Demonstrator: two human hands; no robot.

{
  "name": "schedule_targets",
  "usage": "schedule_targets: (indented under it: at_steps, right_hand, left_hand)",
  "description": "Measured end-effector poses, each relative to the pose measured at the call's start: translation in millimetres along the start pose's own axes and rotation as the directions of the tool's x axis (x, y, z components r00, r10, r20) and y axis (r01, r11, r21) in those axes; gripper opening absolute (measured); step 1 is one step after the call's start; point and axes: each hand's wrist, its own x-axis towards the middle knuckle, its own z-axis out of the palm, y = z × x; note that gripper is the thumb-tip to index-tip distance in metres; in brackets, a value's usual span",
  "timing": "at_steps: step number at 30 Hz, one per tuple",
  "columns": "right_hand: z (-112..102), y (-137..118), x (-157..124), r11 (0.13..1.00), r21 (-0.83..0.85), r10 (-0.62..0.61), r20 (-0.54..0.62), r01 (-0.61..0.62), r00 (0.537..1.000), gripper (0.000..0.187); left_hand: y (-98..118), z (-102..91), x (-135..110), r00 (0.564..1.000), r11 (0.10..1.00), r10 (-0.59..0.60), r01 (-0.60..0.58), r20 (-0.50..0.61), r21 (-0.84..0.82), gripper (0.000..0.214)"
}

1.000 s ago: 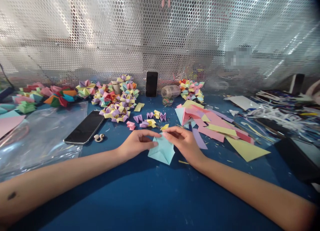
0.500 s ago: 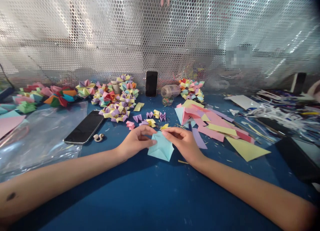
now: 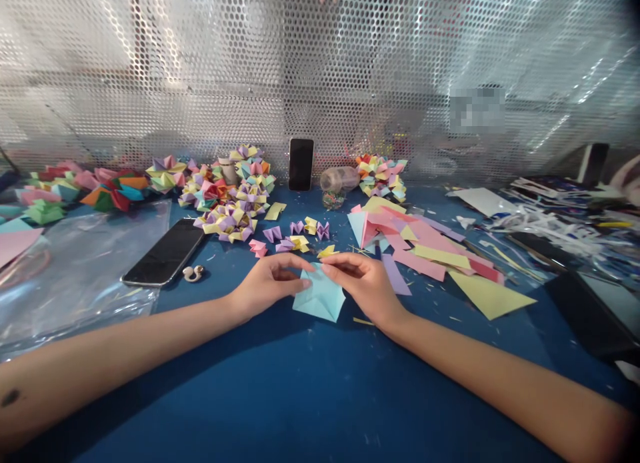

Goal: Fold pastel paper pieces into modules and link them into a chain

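A light blue folded paper (image 3: 320,299) rests on the blue table (image 3: 280,383) in front of me. My left hand (image 3: 267,283) pinches its left upper edge with curled fingers. My right hand (image 3: 363,283) grips its right upper edge, fingers bent over the top corner. Both hands meet at the paper's far tip. Just beyond them lie small folded pieces in purple, yellow and pink (image 3: 297,235).
A dark phone (image 3: 165,253) lies flat at the left beside a clear plastic sheet (image 3: 75,276). Another phone (image 3: 301,164) stands against the perforated metal screen. Heaps of folded paper units (image 3: 235,196) sit behind. Loose coloured paper triangles (image 3: 430,256) spread at the right, with paper scraps (image 3: 550,223) beyond.
The paper and both hands have shifted slightly toward me and left; the fingers have closed a little more over the paper's far tip.
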Motion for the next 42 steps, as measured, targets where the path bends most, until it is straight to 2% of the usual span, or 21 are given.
schedule_targets:
  at_steps: [5, 11, 16, 23, 27, 36, 42]
  right_hand:
    - [0.3, -0.2, -0.2, 1.0, -0.015, -0.004, 0.007, 0.004, 1.0, 0.016]
    - [1.1, 1.0, -0.2, 0.998, -0.038, -0.045, 0.013, 0.045, 0.999, 0.013]
    - [1.5, 0.2, -1.1, 0.994, -0.06, -0.086, 0.031, 0.088, 0.996, 0.01]
    - [0.2, 2.1, 0.6, 0.999, -0.039, -0.007, 0.017, 0.008, 1.0, 0.022]
    - [0.1, 4.1, 2.0, 0.999, -0.027, 0.04, 0.014, -0.04, 0.999, 0.02]
    - [1.3, 4.5, 3.2, 1.0, 0.012, 0.008, 0.018, -0.008, 1.0, 0.014]
    - [0.8, 2.2, 1.6, 1.0, -0.007, 0.001, 0.04, -0.001, 0.999, 0.008]
  left_hand:
    - [-1.3, 0.1, -0.6, 1.0, 0.999, -0.013, 0.014, -0.003, 0.029, 0.019]
    - [-0.8, 1.4, -0.3, 0.998, 0.998, 0.053, -0.054, 0.024, 0.031, 0.018]
    - [-1.6, 0.5, -0.9, 0.999, 0.998, 0.012, -0.014, 0.04, 0.058, 0.022]
    - [-0.2, 1.4, -1.4, 1.0, 0.999, 0.009, -0.009, 0.004, 0.049, 0.028]
    - [-0.4, 2.3, -0.6, 1.0, 0.999, 0.014, -0.014, -0.02, 0.044, 0.029]
    - [-3.4, 0.6, -0.3, 1.0, 1.0, -0.014, 0.014, 0.017, 0.015, 0.031]
    - [-4.2, 1.2, 2.2, 0.998, 0.995, 0.055, -0.059, -0.042, -0.079, 0.028]
